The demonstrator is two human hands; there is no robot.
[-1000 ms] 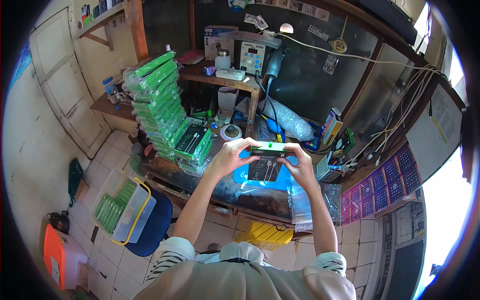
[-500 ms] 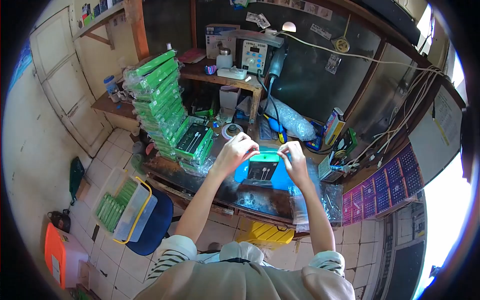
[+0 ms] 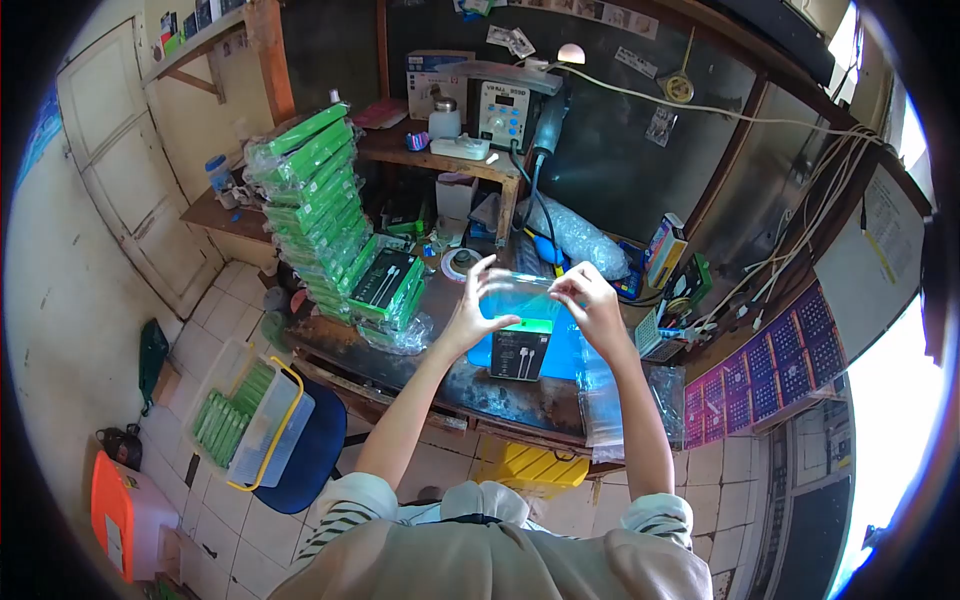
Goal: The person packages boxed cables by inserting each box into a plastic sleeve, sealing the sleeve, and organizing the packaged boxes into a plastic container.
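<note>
A small black-and-green box (image 3: 517, 355) with a picture of white cables stands on the blue mat (image 3: 562, 352). A clear plastic bag (image 3: 530, 290) spreads above and around its green top; its exact outline is hard to make out. My left hand (image 3: 468, 312) is at the box's upper left, fingers raised and apart, with the thumb reaching to the green top. At the upper right, my right hand (image 3: 592, 305) pinches the bag's edge between thumb and fingers.
A tall stack of plastic-wrapped green boxes (image 3: 315, 210) stands at the left. Flat clear bags (image 3: 600, 410) hang over the front right edge. Behind are a bubble-wrapped bundle (image 3: 580, 240) and a hot-air soldering station (image 3: 503, 115). A crate of green packs (image 3: 240, 410) sits on a chair.
My left hand has gone from a pinch to spread fingers and moved slightly left. The box now sits lower and closer to me, with the clear film raised above it. My right hand still pinches.
</note>
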